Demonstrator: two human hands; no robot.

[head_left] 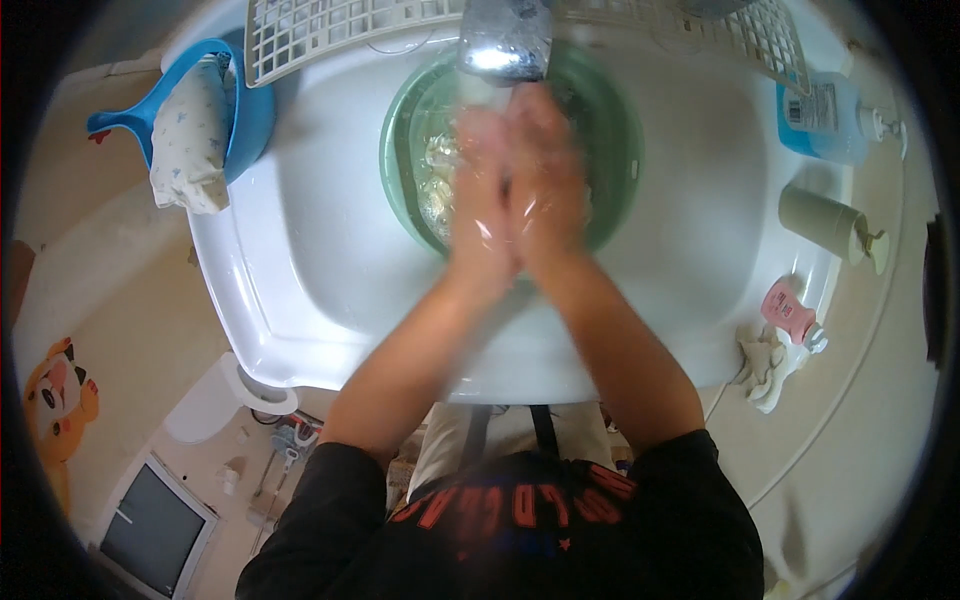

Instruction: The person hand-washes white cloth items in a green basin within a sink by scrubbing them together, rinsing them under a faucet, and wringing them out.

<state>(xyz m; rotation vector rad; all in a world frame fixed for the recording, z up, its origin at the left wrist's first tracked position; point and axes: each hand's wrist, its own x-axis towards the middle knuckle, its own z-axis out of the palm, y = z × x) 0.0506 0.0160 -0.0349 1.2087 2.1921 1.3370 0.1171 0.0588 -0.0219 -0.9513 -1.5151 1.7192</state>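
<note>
Black shirt (640, 555) nearest; hands (482, 200) (547, 190) over round green basin (612, 150).

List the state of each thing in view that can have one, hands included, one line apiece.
Left hand: wet, blurred, close against the other
Right hand: wet, blurred, likewise
Metal faucet: above the hands, flow unclear
Green basin: holding water
Blue dipper: holding patterned cloth
Pump bottle: upright
Pale green bottle: cap seemingly open
Pink bottle: capped
White cloth: crumpled
</note>
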